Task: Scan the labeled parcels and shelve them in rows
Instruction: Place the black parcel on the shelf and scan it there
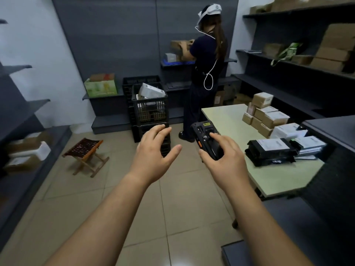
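Black scanner [206,140], one, grasped in right hand [225,163] grip; left hand [153,152] released, empty.

Parcel stockroom: shelving [288,63], boxes [266,114], crates [149,110].

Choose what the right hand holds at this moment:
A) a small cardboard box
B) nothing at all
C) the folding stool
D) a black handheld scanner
D: the right hand grips the black handheld scanner, fingers curled round its body.
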A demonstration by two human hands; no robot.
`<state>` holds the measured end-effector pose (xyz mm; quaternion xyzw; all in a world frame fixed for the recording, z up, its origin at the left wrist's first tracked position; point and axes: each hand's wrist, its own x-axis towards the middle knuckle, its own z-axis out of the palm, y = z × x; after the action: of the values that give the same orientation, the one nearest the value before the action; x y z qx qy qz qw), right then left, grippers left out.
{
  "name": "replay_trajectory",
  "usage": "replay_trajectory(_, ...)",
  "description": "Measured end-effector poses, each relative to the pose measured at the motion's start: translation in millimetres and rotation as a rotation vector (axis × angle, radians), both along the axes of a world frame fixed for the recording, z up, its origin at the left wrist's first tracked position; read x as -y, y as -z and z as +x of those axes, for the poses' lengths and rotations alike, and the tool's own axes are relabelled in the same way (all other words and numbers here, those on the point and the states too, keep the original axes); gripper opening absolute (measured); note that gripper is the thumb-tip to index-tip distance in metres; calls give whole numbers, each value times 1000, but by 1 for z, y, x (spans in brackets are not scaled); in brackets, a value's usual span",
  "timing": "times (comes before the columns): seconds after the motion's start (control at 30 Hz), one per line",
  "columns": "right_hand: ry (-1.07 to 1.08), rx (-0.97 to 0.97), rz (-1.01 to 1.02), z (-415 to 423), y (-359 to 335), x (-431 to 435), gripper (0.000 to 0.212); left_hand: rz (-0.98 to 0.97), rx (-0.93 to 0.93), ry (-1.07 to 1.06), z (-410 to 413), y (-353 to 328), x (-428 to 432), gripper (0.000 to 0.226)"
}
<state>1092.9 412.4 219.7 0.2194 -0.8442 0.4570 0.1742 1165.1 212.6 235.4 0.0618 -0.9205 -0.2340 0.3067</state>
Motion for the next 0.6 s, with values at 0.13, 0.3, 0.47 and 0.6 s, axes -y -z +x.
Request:
replay_trajectory(0.13,47,12,4,-85,7,40,56,24,-11,44,-95,12,45,68)
replay_trajectory(0.3,216,67,2,-187,18,64,53,22,46,215,-235,25,77,64)
replay_trajectory(0.47,476,97,-53,-274,17,57,53,9,99,446,-380,22,73,60)
replay_trajectory(0.6,679,159,-78,-312,32,27,52,-46,146,632,-468,36,33,65)
